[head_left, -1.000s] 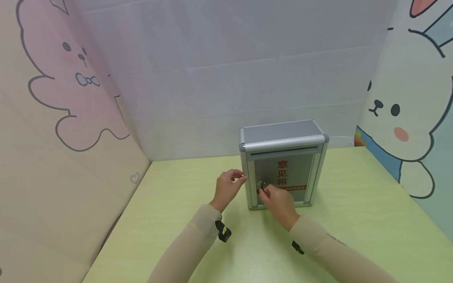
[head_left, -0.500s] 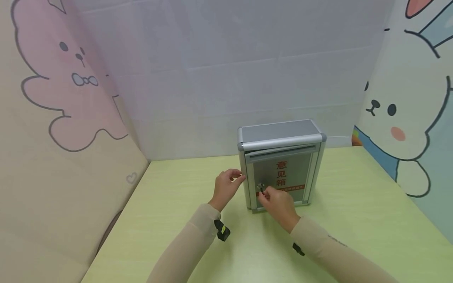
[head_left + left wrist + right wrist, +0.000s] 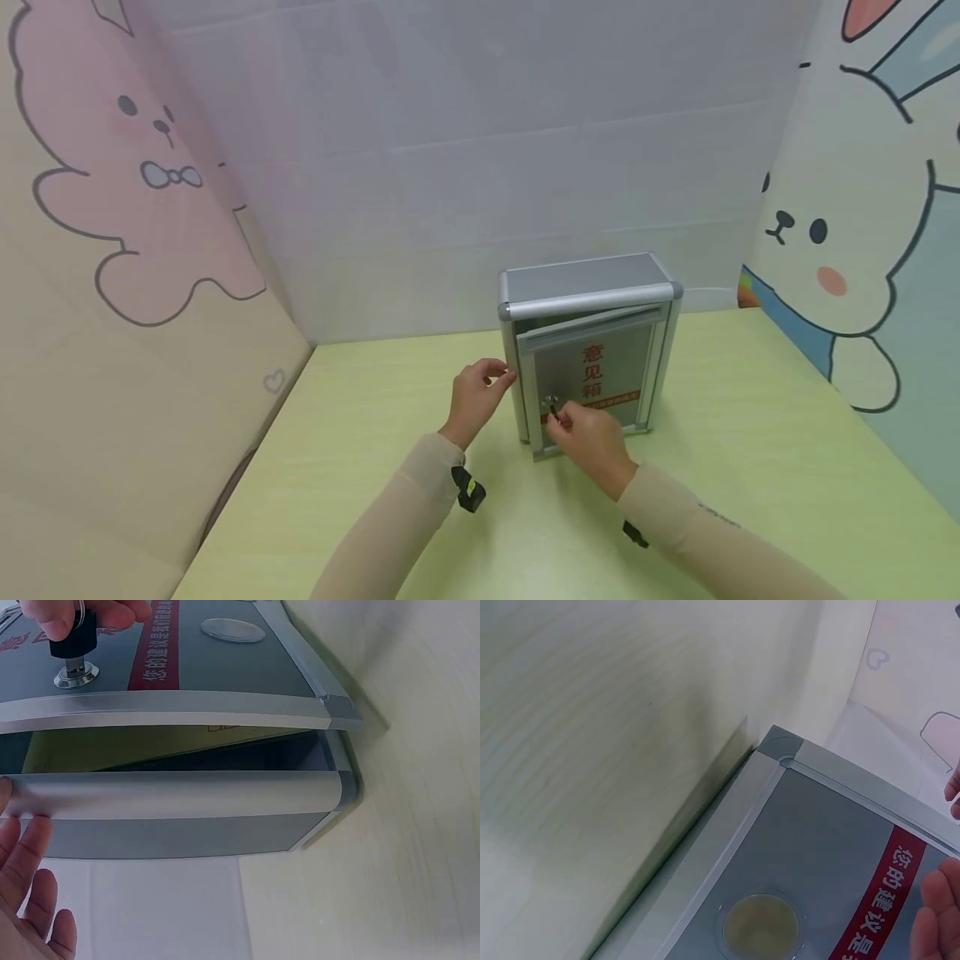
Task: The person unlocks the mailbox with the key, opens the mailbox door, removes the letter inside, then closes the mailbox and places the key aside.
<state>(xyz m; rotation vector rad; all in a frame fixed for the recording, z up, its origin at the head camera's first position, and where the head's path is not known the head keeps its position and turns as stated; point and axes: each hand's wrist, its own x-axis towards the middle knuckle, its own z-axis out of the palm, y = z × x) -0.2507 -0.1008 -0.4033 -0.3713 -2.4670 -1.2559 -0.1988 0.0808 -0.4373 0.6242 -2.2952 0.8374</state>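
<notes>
A grey suggestion box (image 3: 592, 279) with silver edges stands upright on the table, red characters on its front. Its door (image 3: 558, 362) is ajar at the left, swung out toward me. My right hand (image 3: 595, 442) pinches the black head of a key (image 3: 73, 643) that sits in the door's round lock (image 3: 76, 676). On the box's left side, my left hand (image 3: 474, 402) touches the silver frame (image 3: 202, 795) with its fingertips, the other fingers loosely extended. Through the gap, the left wrist view shows a yellowish flat thing (image 3: 97, 748) with red print inside.
The pale green table (image 3: 375, 400) spreads around the box. A light cloth wall (image 3: 465, 167) rises behind it, and cartoon-printed side walls (image 3: 832, 250) flank left and right. An oval window (image 3: 761, 928) is set low in the door.
The door has gone from closed to ajar, its left edge coming toward me with the right hand and key. The left hand has stayed at the box's side.
</notes>
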